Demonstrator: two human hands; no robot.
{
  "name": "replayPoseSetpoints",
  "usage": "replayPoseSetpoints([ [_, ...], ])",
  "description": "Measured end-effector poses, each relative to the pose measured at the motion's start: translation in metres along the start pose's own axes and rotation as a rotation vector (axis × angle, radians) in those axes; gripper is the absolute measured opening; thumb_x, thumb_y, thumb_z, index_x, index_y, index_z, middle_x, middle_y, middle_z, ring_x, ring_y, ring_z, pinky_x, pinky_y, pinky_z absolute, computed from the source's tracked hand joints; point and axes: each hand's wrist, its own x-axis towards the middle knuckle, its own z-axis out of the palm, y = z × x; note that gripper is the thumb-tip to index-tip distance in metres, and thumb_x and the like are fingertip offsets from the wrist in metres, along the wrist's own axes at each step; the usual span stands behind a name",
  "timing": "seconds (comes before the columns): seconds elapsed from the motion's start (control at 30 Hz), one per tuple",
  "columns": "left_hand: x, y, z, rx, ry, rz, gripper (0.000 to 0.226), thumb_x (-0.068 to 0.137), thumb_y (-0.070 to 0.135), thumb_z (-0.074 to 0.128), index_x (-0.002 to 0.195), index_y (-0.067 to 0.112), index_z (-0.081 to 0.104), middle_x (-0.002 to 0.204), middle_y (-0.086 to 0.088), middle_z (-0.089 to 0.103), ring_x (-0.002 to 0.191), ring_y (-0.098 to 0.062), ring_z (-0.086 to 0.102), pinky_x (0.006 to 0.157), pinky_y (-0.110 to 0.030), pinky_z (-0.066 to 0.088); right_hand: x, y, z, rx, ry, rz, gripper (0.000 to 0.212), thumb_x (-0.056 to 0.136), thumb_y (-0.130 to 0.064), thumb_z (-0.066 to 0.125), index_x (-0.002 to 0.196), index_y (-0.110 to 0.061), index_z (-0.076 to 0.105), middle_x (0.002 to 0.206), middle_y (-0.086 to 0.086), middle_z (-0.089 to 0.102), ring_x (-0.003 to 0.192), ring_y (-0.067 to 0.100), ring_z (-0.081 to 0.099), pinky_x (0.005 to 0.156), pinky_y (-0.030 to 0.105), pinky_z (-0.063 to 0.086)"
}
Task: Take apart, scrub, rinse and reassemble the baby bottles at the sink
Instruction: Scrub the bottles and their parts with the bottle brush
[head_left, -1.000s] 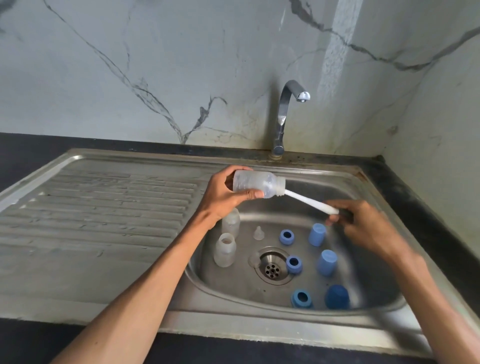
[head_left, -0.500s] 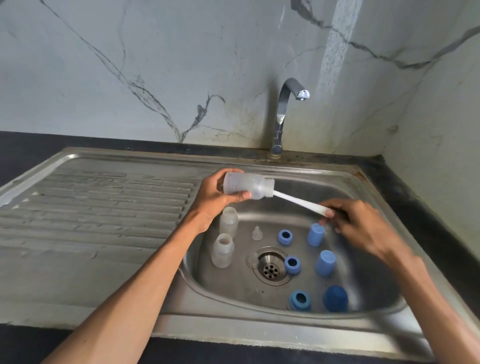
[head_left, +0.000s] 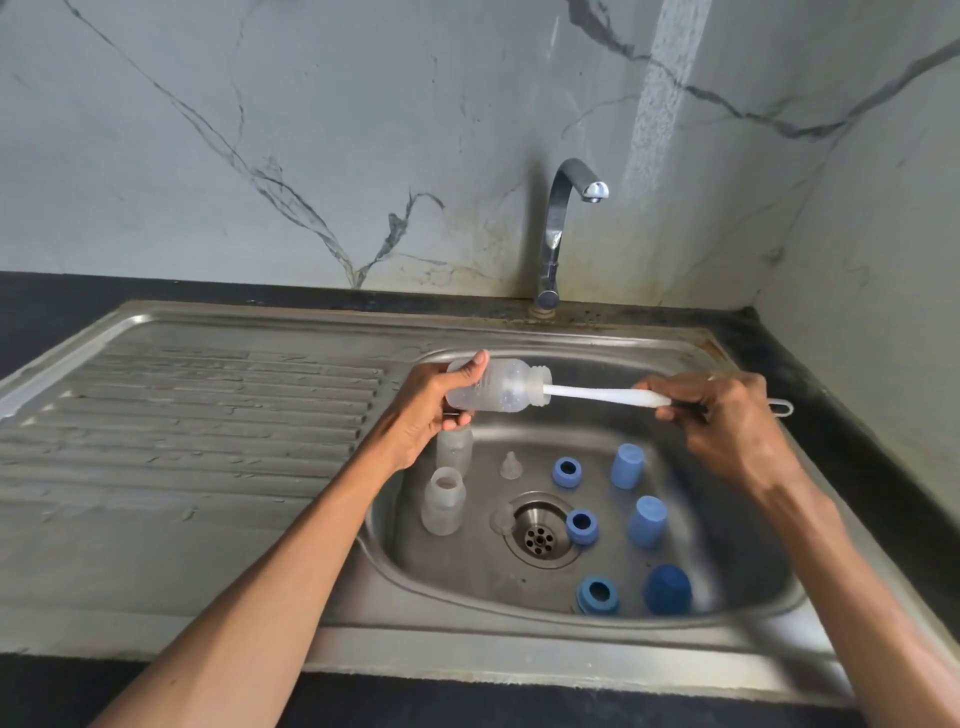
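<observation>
Left hand (head_left: 434, 410) wrapped round the base end of a clear bottle (head_left: 506, 387), fingers curled under it and thumb lying over the top, holding it sideways above the sink (head_left: 467, 639) with the open neck pointing toward the right hand (head_left: 727, 421). Right hand closed round the far end of a white brush (head_left: 605, 396), fingertips pinching the handle; a wire loop at the handle's tip sticking out past the knuckles on the outer side. Brush head inside the bottle, showing as a pale blur through the plastic; handle running straight from the neck across to the right hand.

Directly beneath the left hand, down in the basin: two more clear bottles (head_left: 442, 501) standing upright with open necks, one partly hidden by the wrist. Just inward of them, a small clear teat (head_left: 511, 465), and another clear piece lying at the edge of the drain (head_left: 540, 530). Below the right hand: three blue rings (head_left: 582, 526) and three blue caps (head_left: 647, 521), scattered apart between drain and basin wall. Beyond both hands, a chrome tap (head_left: 558, 228) against the marble wall, no water visible from it. Out past the left forearm, the ribbed draining board (head_left: 208, 410).
</observation>
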Motion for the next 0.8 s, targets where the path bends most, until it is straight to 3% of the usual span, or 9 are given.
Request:
replayPoseSetpoints([
  [0.07, 0.001, 0.001, 0.001, 0.052, 0.018, -0.045, 0.05, 0.073, 0.06, 0.076, 0.089, 0.013, 0.076, 0.079, -0.005, 0.069, 0.046, -0.014, 0.035, 0.038, -0.021, 0.021, 0.001, 0.003, 0.001, -0.019, -0.005, -0.003, 0.054, 0.083, -0.001, 0.075, 0.12, -0.039, 0.063, 0.113, -0.006, 0.073, 0.108, 0.028, 0.064, 0.103, 0.055, 0.042],
  [0.13, 0.002, 0.001, 0.0, 0.133, 0.037, -0.092, 0.062, 0.077, 0.067, 0.07, 0.096, 0.008, 0.073, 0.073, -0.017, 0.066, 0.038, -0.012, 0.028, 0.037, -0.021, 0.016, 0.0, 0.004, 0.0, -0.053, -0.02, -0.017, 0.049, 0.084, -0.002, 0.074, 0.117, -0.037, 0.069, 0.114, -0.008, 0.073, 0.11, 0.025, 0.063, 0.105, 0.039, 0.031],
  [0.2, 0.002, 0.001, -0.005, 0.172, 0.006, -0.193, 0.071, 0.076, 0.069, 0.07, 0.106, 0.005, 0.068, 0.069, -0.02, 0.061, 0.033, -0.01, 0.025, 0.033, -0.018, 0.015, 0.0, 0.0, -0.001, -0.108, -0.043, -0.027, 0.045, 0.085, -0.004, 0.073, 0.115, -0.038, 0.071, 0.115, -0.011, 0.072, 0.109, 0.023, 0.059, 0.09, 0.026, 0.022],
  [0.33, 0.0, 0.007, -0.013, 0.275, -0.081, -0.404, 0.078, 0.072, 0.071, 0.071, 0.111, 0.003, 0.066, 0.073, -0.017, 0.059, 0.036, -0.009, 0.029, 0.03, -0.014, 0.014, 0.0, -0.011, -0.002, -0.144, -0.057, -0.105, 0.047, 0.082, 0.001, 0.075, 0.11, -0.037, 0.074, 0.111, -0.015, 0.072, 0.098, 0.023, 0.06, 0.079, 0.026, 0.016],
  [0.5, 0.004, 0.009, -0.012, 0.481, -0.099, -0.421, 0.094, 0.067, 0.08, 0.064, 0.113, -0.002, 0.067, 0.076, -0.014, 0.061, 0.045, -0.013, 0.032, 0.033, -0.012, 0.015, -0.001, -0.016, -0.004, -0.163, -0.027, -0.174, 0.053, 0.076, 0.007, 0.077, 0.107, -0.036, 0.074, 0.108, -0.01, 0.074, 0.096, 0.025, 0.063, 0.08, 0.027, 0.015],
  [0.6, 0.002, 0.012, -0.01, 0.58, -0.106, -0.498, 0.081, 0.08, 0.077, 0.054, 0.099, -0.001, 0.068, 0.067, -0.01, 0.058, 0.043, -0.012, 0.031, 0.034, -0.012, 0.014, -0.002, -0.024, -0.005, -0.237, 0.005, -0.228, 0.049, 0.076, 0.005, 0.078, 0.108, -0.032, 0.076, 0.106, -0.008, 0.075, 0.095, 0.027, 0.061, 0.083, 0.031, 0.017],
  [0.7, -0.001, 0.011, -0.006, 0.664, 0.042, -0.44, 0.065, 0.087, 0.07, 0.049, 0.086, 0.008, 0.068, 0.054, -0.005, 0.058, 0.033, -0.01, 0.034, 0.034, -0.014, 0.018, -0.002, -0.031, -0.004, -0.286, 0.002, -0.232, 0.048, 0.077, 0.005, 0.077, 0.111, -0.029, 0.075, 0.107, -0.006, 0.075, 0.099, 0.027, 0.059, 0.084, 0.034, 0.02],
  [0.8, 0.001, 0.003, 0.003, 0.772, 0.286, -0.16, 0.064, 0.083, 0.073, 0.05, 0.077, 0.013, 0.071, 0.052, -0.004, 0.063, 0.039, -0.016, 0.055, 0.044, -0.023, 0.042, -0.003, -0.032, -0.006, -0.364, -0.095, -0.063, 0.048, 0.086, -0.002, 0.071, 0.121, -0.034, 0.069, 0.116, -0.006, 0.072, 0.105, 0.024, 0.059, 0.09, 0.036, 0.026],
])
